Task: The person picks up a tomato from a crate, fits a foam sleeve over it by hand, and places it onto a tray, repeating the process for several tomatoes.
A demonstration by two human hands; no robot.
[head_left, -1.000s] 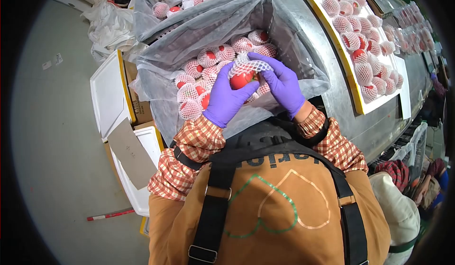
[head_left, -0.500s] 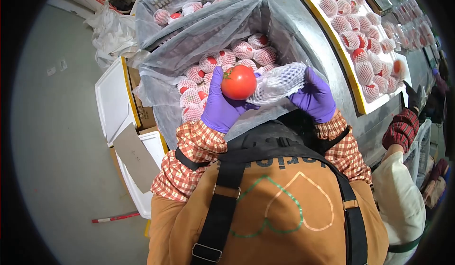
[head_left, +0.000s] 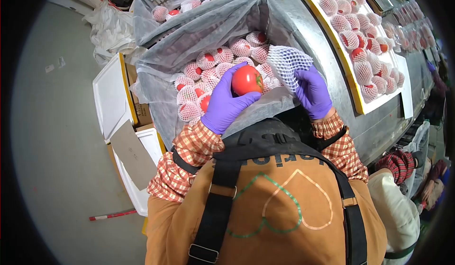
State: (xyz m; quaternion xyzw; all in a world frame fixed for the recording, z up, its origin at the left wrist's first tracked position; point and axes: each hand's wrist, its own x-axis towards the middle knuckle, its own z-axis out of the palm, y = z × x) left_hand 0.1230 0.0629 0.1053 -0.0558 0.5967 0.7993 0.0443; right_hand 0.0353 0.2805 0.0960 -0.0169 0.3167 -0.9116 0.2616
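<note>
A bare red tomato rests in my left hand, between the thumb and fingers, its green stem end facing right. My right hand pinches a white foam net sleeve, which spreads up and left from the fingertips, apart from the tomato. Both hands wear purple gloves. Beneath them stands a crate with a grey liner, holding several tomatoes in foam nets.
Another lined crate stands behind. On the metal table to the right is a white, yellow-edged tray of netted tomatoes. White box lids lie at left. A co-worker's sleeve is at lower right.
The tomato has turned, its stem end swinging from upper left to right. My right hand has drawn the net sleeve up and away. The co-worker's hand has left the tray, where a tomato was set down.
</note>
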